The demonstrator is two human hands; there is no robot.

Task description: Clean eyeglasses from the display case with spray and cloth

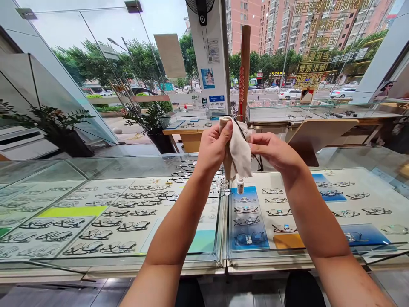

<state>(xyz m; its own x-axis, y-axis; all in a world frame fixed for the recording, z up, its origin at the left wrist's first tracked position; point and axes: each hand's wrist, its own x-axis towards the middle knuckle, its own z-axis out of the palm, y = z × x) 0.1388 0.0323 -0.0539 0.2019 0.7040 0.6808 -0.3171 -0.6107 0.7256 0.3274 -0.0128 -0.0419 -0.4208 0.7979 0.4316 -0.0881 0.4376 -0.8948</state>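
Both my hands are raised above the glass display counter (204, 264). My left hand (211, 149) is closed on a cream cleaning cloth (240, 151), with the thumb pressing its top fold. The cloth drapes over a pair of dark-framed eyeglasses (239, 131), and most of the lenses are hidden by it. Fingers of my right hand (276, 151) pinch at the right side of the eyeglasses, where a thin dark temple hangs below them. Beneath the cloth a small white bottle (240, 186) stands on the counter.
Rows of eyeglasses (132, 226) lie inside the glass case, some on a blue panel (251, 236). On the counter left of the bottle, more frames (183, 174) sit in a stack. A brown-edged board (319, 134) leans at the right. Potted plants (156, 123) stand by the window.
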